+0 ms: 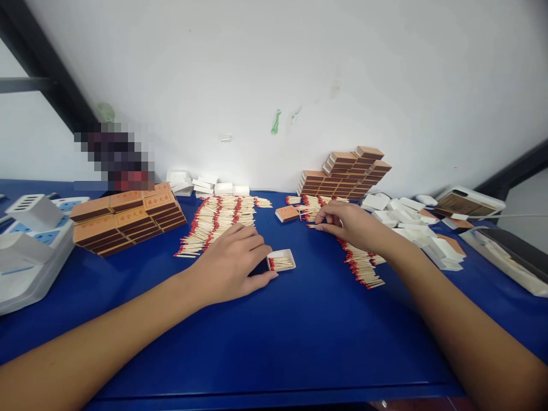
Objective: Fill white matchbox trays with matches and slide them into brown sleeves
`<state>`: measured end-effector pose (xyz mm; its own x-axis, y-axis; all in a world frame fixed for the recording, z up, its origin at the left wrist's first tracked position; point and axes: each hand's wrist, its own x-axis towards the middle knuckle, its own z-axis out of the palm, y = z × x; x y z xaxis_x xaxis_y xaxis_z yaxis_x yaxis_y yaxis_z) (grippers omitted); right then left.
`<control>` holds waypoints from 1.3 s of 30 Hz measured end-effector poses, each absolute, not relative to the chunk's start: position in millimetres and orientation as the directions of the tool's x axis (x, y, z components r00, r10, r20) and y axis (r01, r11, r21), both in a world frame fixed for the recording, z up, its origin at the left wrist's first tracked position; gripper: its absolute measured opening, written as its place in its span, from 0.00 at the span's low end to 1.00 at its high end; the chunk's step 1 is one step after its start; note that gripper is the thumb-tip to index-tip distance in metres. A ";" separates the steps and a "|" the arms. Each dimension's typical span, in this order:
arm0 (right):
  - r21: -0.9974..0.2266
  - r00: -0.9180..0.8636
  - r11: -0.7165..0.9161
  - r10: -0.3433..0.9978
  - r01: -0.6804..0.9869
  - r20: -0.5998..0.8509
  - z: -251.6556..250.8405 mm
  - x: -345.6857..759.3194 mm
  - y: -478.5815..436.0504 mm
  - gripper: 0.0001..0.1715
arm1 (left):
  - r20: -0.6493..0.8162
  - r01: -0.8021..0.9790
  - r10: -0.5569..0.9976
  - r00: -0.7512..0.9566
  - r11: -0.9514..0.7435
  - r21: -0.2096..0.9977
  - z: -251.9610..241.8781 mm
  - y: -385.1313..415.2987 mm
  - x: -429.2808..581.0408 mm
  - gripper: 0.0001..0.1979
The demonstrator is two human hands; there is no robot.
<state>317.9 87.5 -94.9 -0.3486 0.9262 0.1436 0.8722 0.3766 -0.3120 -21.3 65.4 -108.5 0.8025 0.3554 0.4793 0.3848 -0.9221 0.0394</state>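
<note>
My left hand rests on the blue table with its fingers curled, thumb and fingertips holding the left end of a small white matchbox tray that has a few red-tipped matches in it. My right hand reaches further back, fingers pinched on some matches at the near edge of a row of loose matches. A single orange matchbox lies just left of that hand. Another big spread of matches lies behind my left hand.
Stacks of orange matchboxes stand at the left and against the wall at the back right. Empty white trays are heaped at the right and the back. White power strips sit far left, a phone far right.
</note>
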 end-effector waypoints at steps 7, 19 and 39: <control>-0.319 -0.369 0.395 0.919 0.862 0.141 -98.7 320.7 89.7 0.15 | 0.470 0.386 0.360 0.806 -0.921 0.042 -107.7 65.1 -21.7 0.16; -0.459 -0.479 0.499 0.861 0.735 0.171 -77.0 246.4 40.7 0.10 | 0.476 0.393 0.367 0.800 -0.918 0.048 -107.6 64.7 -20.3 0.15; -0.249 -0.325 0.367 0.926 0.897 0.194 -96.9 315.9 85.8 0.09 | 0.472 0.382 0.353 0.808 -0.923 0.036 -106.5 65.8 -20.9 0.16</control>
<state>315.9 85.8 -96.9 -0.3246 0.9257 0.1941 0.8965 0.3665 -0.2488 -20.9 65.8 -106.5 0.8077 0.3528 0.4724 0.3820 -0.9234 0.0365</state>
